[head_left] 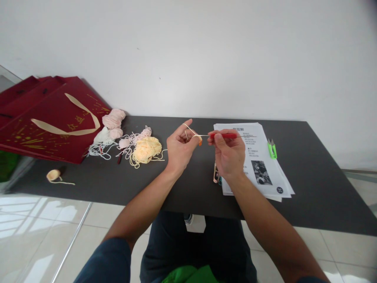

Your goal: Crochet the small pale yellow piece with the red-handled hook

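My left hand (179, 146) is raised over the dark table (318, 173), its fingers curled and pinching a small orange crochet piece (200, 140), with pale yellow yarn looped over the index finger. My right hand (228, 151) is closed on a red-handled crochet hook (225, 135), whose metal tip points left into the orange piece. A loose ball of pale yellow yarn (146, 149) lies on the table just left of my left hand.
Pink yarn balls (113, 120) and white yarn sit by dark red gift bags (50, 118) at the left. Printed sheets (259, 161) lie under my right hand, green snips (272, 149) beside them. A small yarn piece (53, 175) rests near the left edge.
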`<state>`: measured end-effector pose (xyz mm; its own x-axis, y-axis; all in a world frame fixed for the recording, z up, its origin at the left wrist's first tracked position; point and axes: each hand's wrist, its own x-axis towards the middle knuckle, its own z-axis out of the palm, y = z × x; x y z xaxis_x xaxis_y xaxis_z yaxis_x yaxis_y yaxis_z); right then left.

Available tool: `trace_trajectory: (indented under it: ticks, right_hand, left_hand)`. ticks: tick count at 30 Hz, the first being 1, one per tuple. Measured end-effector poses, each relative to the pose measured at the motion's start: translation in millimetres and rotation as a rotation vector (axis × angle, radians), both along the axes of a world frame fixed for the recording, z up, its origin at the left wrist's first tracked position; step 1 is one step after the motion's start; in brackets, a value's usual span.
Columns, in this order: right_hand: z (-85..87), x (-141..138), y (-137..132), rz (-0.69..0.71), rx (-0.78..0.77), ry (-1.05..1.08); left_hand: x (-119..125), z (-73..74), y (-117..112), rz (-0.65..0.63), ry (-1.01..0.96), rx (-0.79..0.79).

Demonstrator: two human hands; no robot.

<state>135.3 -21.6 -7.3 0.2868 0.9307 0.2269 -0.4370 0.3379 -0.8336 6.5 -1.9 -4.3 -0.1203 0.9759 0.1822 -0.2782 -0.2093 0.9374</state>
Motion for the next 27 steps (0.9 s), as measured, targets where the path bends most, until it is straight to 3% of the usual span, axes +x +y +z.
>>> trace_trajectory:
  ticks: [6, 23, 27]
  right_hand:
    - [-2.2, 3, -2, -0.103, 0.123, -0.108]
    - [1.6, -5, -15, -0.248, 0.118, -0.336]
    - [-5.0, -8, -17, -0.298, 0.219, -0.452]
  left_hand:
    - [0, 0.9, 0, 0.046, 0.069, 0.028]
    - [-1, 5.1, -3, 0.167, 0.190, 0.051]
    - [-2, 1.9, -1, 0.209, 0.184, 0.037]
